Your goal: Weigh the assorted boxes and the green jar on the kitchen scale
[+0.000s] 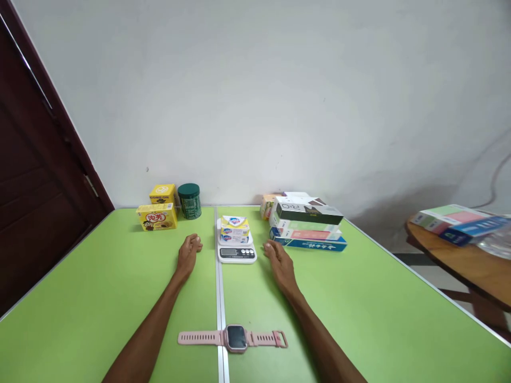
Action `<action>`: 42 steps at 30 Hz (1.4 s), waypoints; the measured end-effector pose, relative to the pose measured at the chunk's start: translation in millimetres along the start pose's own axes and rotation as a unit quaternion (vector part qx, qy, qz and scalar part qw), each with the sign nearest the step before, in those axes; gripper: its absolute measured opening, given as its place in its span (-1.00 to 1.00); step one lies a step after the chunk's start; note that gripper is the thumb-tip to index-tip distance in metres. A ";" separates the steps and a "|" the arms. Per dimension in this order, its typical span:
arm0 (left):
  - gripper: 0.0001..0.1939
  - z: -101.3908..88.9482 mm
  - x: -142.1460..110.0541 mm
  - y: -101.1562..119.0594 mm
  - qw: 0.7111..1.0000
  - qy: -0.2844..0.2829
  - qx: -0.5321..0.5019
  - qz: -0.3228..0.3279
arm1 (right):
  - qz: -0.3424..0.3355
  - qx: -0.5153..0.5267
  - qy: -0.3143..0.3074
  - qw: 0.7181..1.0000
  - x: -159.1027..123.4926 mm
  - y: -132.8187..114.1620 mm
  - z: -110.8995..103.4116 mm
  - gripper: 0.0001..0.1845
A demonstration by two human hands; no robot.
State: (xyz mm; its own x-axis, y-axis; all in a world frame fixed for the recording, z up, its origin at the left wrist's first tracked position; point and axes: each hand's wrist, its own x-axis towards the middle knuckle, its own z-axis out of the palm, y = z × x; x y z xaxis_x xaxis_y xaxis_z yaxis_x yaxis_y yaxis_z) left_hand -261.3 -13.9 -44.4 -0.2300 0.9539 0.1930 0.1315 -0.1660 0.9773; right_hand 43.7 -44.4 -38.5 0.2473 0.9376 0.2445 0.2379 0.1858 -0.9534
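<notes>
On the table's centre line stands a white kitchen scale [237,255] with a dark display and round buttons. Yellow-and-white soap boxes [235,230] rest on its pan. My left hand [188,255] lies left of the scale, fingers curled in and nothing visible in them. To the scale's right, my right hand [280,266] rests on the table with fingers loosely extended, holding nothing. Both hands are apart from the scale. Nearer to me, between my forearms, a pink-strapped smartwatch [237,338] lies stretched out with its dark screen up.
Back left are yellow snack boxes [158,217] and a green lidded canister [189,201]. A pile of cartons [307,221] sits beyond my right hand. Off the green table [367,314], a wooden side table [451,266] holds another carton [459,222]. A wall closes the back.
</notes>
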 end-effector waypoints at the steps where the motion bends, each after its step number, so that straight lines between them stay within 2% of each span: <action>1: -0.25 0.0 -0.7 0.2 1.000 -0.002 0.000 0.000 | 0.000 -0.003 -0.001 1.000 -0.8 -1.7 -0.3 -0.35; 6: -0.24 0.3 -7.8 0.5 0.999 -0.020 0.049 0.004 | 0.006 0.024 -0.004 1.000 1.5 -3.0 -3.6 -0.33; 10: -0.18 8.9 -0.3 15.2 0.980 -0.037 0.172 0.092 | -0.028 0.002 -0.057 0.998 26.5 -11.1 -4.1 -0.19; 12: -0.11 17.5 13.4 30.7 0.962 -0.073 0.230 0.131 | -0.044 -0.037 -0.108 0.992 46.1 -21.8 -0.5 -0.05; 16: -0.02 38.7 49.2 60.9 0.934 -0.182 0.281 0.129 | -0.060 -0.090 -0.218 0.970 82.1 -44.6 15.1 0.10; 19: -0.19 50.6 67.6 69.6 0.923 -0.237 0.274 0.129 | -0.073 -0.132 -0.257 0.955 97.0 -53.0 24.9 -0.01; 23: -0.44 55.5 73.6 70.2 0.924 -0.251 0.255 0.135 | -0.107 -0.171 -0.261 0.944 102.6 -56.4 27.7 -0.27; 28: -0.49 56.6 64.8 86.9 0.930 -0.263 0.223 0.123 | -0.089 -0.157 -0.257 0.949 94.1 -70.5 17.0 -0.32; 31: -0.49 68.3 50.2 107.7 0.925 -0.275 0.224 0.134 | -0.086 -0.097 -0.250 0.960 80.3 -81.4 -9.5 -0.32; 34: -0.51 99.3 25.6 121.2 0.910 -0.306 0.232 0.155 | -0.068 -0.069 -0.211 0.973 60.6 -83.3 -55.7 -0.27; 37: -0.45 150.7 -4.4 113.6 0.909 -0.347 0.193 0.128 | -0.032 -0.062 -0.184 0.980 41.0 -70.0 -111.3 -0.21; 42: -0.33 250.2 -43.4 73.9 0.908 -0.386 0.123 0.104 | 0.044 -0.053 -0.116 0.991 24.3 -24.6 -193.1 -0.16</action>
State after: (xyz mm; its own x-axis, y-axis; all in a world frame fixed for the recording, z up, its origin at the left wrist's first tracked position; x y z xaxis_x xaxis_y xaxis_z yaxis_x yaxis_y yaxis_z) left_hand -0.3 -4.9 -2.3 0.5569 0.8151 0.1594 0.3273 -0.3918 0.8599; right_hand 225.2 -83.0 25.0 0.0519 0.9935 0.1012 0.3259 0.0789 -0.9421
